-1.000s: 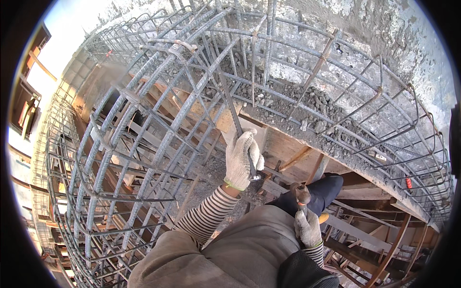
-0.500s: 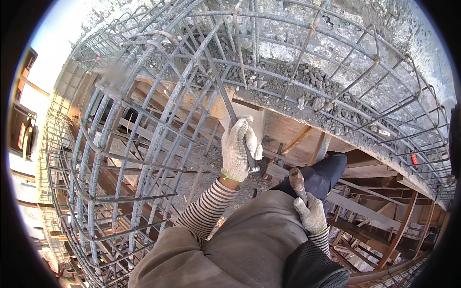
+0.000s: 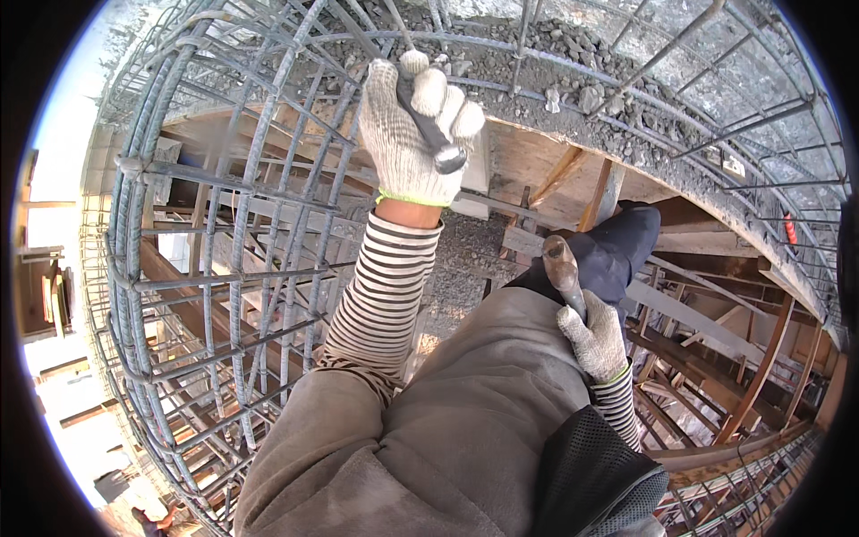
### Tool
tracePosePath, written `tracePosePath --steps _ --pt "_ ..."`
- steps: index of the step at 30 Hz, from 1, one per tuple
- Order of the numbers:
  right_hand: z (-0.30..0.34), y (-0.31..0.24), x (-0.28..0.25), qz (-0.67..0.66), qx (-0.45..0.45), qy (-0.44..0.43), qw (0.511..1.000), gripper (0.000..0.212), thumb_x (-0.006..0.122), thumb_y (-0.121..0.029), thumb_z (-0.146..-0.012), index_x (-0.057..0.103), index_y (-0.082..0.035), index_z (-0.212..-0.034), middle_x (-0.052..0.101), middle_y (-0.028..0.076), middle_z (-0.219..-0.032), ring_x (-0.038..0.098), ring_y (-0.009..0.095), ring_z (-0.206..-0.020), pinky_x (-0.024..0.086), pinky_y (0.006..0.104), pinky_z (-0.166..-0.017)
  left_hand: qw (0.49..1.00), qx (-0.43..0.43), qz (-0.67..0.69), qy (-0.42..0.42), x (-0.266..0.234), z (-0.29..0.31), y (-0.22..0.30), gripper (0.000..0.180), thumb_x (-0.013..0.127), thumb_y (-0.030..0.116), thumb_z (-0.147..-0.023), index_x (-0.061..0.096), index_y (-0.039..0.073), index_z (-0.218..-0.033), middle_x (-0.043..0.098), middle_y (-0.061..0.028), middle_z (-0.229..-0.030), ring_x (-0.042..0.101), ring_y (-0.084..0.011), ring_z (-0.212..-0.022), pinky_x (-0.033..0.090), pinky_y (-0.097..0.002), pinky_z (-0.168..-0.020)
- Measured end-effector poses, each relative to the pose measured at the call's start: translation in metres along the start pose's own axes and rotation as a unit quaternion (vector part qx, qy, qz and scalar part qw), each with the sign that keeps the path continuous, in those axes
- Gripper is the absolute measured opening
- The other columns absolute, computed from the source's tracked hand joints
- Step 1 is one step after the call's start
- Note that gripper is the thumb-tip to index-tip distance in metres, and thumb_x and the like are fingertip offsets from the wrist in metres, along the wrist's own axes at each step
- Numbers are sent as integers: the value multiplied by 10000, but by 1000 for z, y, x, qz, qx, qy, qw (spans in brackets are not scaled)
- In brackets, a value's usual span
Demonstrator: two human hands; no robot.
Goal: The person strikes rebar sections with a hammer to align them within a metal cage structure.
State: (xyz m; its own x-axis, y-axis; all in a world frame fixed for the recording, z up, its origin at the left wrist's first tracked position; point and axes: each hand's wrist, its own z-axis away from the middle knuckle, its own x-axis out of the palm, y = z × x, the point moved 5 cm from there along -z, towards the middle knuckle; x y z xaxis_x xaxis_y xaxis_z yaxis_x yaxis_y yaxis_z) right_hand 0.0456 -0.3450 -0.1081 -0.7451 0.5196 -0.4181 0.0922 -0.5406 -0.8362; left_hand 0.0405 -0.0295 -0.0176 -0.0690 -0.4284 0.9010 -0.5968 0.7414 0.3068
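Note:
My left hand (image 3: pixel 394 148), in a white knit glove, is raised to the edge of the broken concrete, fingers wrapped round a long steel chisel (image 3: pixel 437 139). Its blunt end points back toward me, and the shaft slants away to the upper left among the rebar; its far tip cannot be made out. Low on the right, beside my thigh, my gloved right hand (image 3: pixel 598 340) grips a hammer (image 3: pixel 562 267) with a worn, rusty head held upward. The hammer is apart from the chisel.
A dense rebar cage (image 3: pixel 224 182) curves along the left. Concrete rubble (image 3: pixel 573 54) lies on the ledge ahead, crossed by bars. Below are timber props (image 3: pixel 595 192) and boards with open gaps between them. A person (image 3: pixel 152 521) is partly visible at far lower left.
My left hand has moved up and away with the chisel, toward the rubble edge. My right hand still holds the hammer in nearly the same place. The view has shifted slightly.

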Motion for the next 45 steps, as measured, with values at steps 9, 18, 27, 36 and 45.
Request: tracePosePath --steps 9,18,27,36,45 --pt "-14 -55 -20 -352 -413 -25 840 532 766 -513 -825 669 -4 -944 658 95 -842 620 221 -691 498 397 -671 990 23 -41 136 4 -24 -18 358 496 458 -1037 597 166 -855 449 42 -594 361 -117 -508 298 -297 -503" --pt "-92 -35 19 -380 -284 -26 880 479 595 -486 -972 526 -79 -1213 576 66 -963 607 197 -890 513 309 -753 952 25 -136 272 -1 -26 -20 321 539 425 -1029 616 147 -889 493 17 -611 444 -149 -494 410 -333 -504" --pt "-34 38 -26 -527 -140 52 836 721 699 -493 -898 466 -1 -1370 625 92 -1134 618 137 -937 496 261 -762 962 -26 -95 255 11 -23 -14 270 526 351 -1036 579 150 -865 332 35 -574 304 -128 -487 289 -293 -479" --pt "-34 45 -19 -369 -48 115 921 495 616 -544 -963 531 -58 -929 467 1 -594 419 94 -415 335 246 -378 956 14 -128 265 -8 -7 -26 300 485 359 -1057 570 122 -894 314 35 -562 295 -134 -471 325 -302 -447" --pt "-30 19 -33 -318 -61 134 937 500 570 -562 -982 493 -91 -833 441 -2 -540 397 91 -387 315 239 -354 992 -13 86 90 111 58 -64 308 365 340 -1099 550 99 -1048 511 -2 -671 471 -141 -511 408 -310 -473"
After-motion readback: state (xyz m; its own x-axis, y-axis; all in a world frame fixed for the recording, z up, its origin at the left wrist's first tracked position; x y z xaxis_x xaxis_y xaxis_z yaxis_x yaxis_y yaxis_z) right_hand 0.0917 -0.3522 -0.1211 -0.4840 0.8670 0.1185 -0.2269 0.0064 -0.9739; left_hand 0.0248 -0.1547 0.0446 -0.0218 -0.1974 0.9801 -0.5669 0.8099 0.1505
